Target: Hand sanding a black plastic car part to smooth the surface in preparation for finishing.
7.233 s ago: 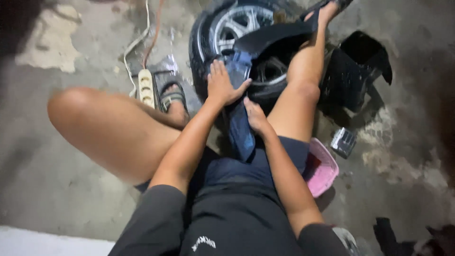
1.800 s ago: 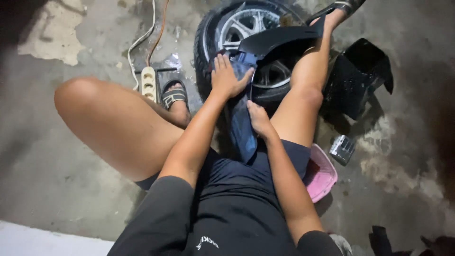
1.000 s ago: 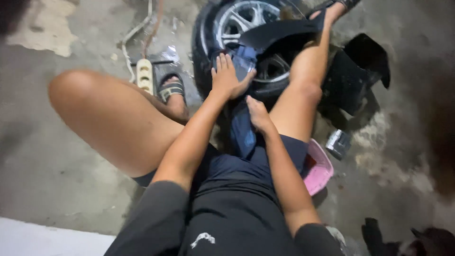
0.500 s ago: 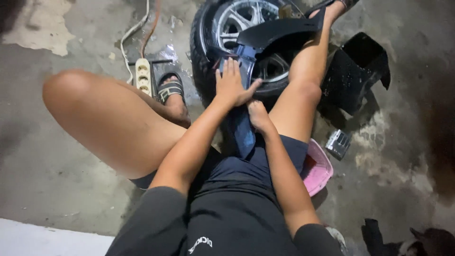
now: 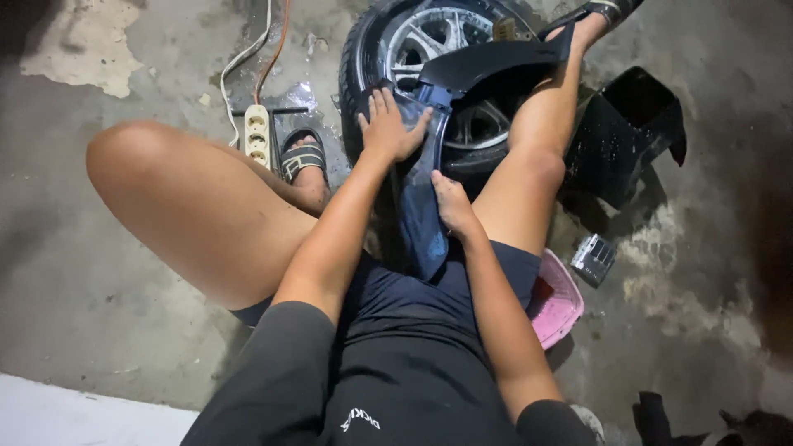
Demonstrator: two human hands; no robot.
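A long dark blue plastic panel [image 5: 421, 219] leans from between my thighs up onto a small black tyre with a silver spoked rim [image 5: 429, 37]. My left hand [image 5: 388, 128] lies flat on the panel's upper end, fingers spread. My right hand [image 5: 450, 202] rests on the panel's right edge lower down, fingers curled against it. A black curved fender [image 5: 487, 66] lies across the wheel just above the hands. I sit on the concrete floor with bare legs either side of the wheel.
A white power strip [image 5: 257, 132] with white and orange cables lies left of the wheel beside my sandalled foot [image 5: 301, 157]. A black plastic cover [image 5: 628, 132] stands at the right. A pink basin [image 5: 557, 306] and a small silver box [image 5: 593, 258] lie by my right thigh.
My left hand has slid a little up and down along the top of the blue panel. The right hand has stayed on the panel's lower edge. The view shifted slightly.
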